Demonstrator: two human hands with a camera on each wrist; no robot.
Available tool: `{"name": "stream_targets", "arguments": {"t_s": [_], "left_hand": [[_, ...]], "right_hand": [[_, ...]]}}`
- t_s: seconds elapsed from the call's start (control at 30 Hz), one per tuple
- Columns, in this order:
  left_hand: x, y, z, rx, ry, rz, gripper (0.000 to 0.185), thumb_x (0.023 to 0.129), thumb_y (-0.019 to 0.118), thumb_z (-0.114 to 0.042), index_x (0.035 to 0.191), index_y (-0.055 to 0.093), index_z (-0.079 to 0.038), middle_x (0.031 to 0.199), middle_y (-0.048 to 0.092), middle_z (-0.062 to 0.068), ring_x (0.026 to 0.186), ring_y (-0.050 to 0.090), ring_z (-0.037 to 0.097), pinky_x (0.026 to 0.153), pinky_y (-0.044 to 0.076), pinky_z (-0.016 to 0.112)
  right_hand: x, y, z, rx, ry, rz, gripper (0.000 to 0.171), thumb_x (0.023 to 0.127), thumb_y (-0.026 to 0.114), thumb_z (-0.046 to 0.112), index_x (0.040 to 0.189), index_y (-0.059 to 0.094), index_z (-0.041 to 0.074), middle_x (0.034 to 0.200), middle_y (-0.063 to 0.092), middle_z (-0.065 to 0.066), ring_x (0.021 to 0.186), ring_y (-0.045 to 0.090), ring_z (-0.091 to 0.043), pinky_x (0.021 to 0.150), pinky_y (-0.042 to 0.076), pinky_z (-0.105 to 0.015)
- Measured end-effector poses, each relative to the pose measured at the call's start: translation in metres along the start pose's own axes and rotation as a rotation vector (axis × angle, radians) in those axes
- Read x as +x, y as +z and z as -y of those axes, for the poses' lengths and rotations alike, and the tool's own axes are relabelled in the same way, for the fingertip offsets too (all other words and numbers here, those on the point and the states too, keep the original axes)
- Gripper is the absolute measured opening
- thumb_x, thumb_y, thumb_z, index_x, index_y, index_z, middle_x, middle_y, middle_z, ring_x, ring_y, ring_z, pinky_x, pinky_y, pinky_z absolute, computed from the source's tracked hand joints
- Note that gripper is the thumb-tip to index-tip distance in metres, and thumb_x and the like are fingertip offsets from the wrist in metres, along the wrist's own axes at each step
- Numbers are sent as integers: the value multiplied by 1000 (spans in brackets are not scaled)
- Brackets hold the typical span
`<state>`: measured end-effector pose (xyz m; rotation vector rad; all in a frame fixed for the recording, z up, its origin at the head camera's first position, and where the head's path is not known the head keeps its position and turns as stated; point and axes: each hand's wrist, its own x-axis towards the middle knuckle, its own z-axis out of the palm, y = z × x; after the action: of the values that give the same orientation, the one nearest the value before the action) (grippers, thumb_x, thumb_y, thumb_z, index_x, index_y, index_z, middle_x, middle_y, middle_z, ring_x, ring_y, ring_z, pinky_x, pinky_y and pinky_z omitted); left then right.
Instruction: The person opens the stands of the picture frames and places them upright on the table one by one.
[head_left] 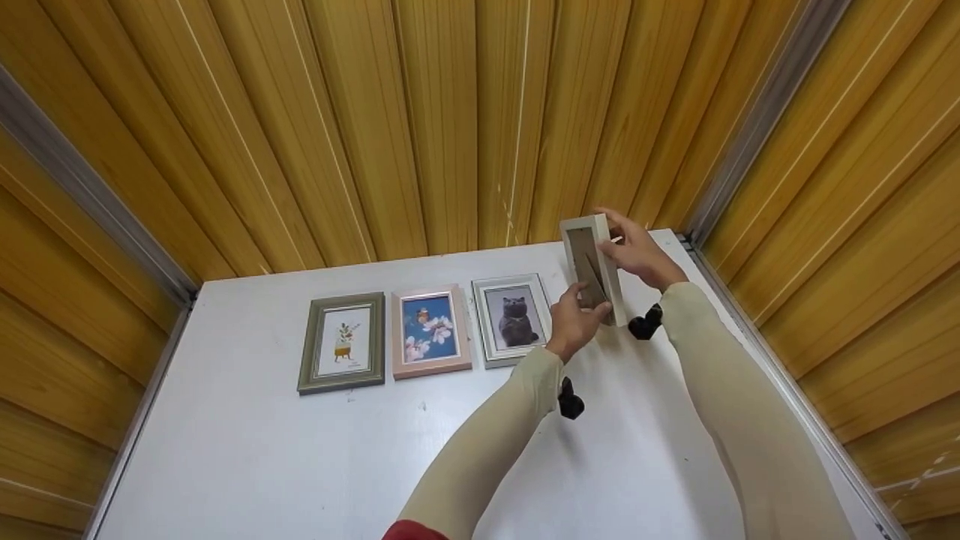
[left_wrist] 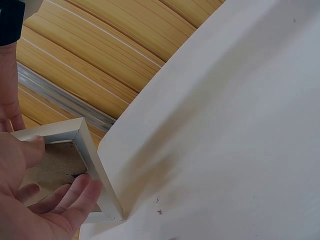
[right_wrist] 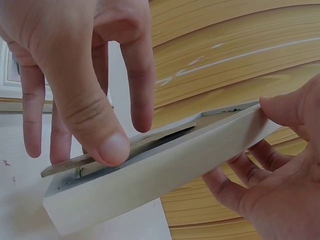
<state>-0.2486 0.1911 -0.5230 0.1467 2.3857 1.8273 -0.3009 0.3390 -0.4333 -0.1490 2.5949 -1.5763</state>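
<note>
A white picture frame [head_left: 592, 266] is held upright above the white table [head_left: 262, 450] at the back right, its brown back and fold-out stand [head_left: 598, 279] facing me. My left hand [head_left: 574, 324] grips its lower end; in the right wrist view the thumb of my left hand [right_wrist: 75, 65] presses on the stand [right_wrist: 145, 142]. My right hand [head_left: 637, 251] clasps the top end, thumb on one side and fingers on the other. The left wrist view shows the left hand [left_wrist: 45, 210] on the frame [left_wrist: 95, 160]. The right hand [right_wrist: 280, 190] holds the frame [right_wrist: 165, 175] by its end.
Three framed pictures lie flat in a row on the table: a green one [head_left: 343, 343], a pink one [head_left: 430, 330] and a silver one with a cat [head_left: 513, 319]. Ribbed wooden walls [head_left: 450, 127] close in the back and both sides.
</note>
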Motion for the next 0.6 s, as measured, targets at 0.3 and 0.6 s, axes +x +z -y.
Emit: {"name": "stream_targets", "arguments": {"t_s": [0.3, 0.6], "left_hand": [[1, -4, 2, 5, 44, 15, 55, 93, 78, -21, 142, 57, -8, 127, 68, 18, 94, 73, 19, 82, 57, 34], [4, -19, 1, -67, 72, 110, 53, 97, 73, -18, 145, 55, -7, 126, 69, 20, 88, 75, 19, 79, 58, 32]], "right_hand": [[1, -1, -1, -42, -23, -6, 65, 103, 51, 5, 162, 30, 20, 140, 46, -26, 119, 51, -42, 100, 45, -62], [2, -5, 4, -91, -32, -40, 61, 106, 49, 3, 161, 31, 20, 139, 49, -26, 121, 50, -42, 104, 42, -66]]}}
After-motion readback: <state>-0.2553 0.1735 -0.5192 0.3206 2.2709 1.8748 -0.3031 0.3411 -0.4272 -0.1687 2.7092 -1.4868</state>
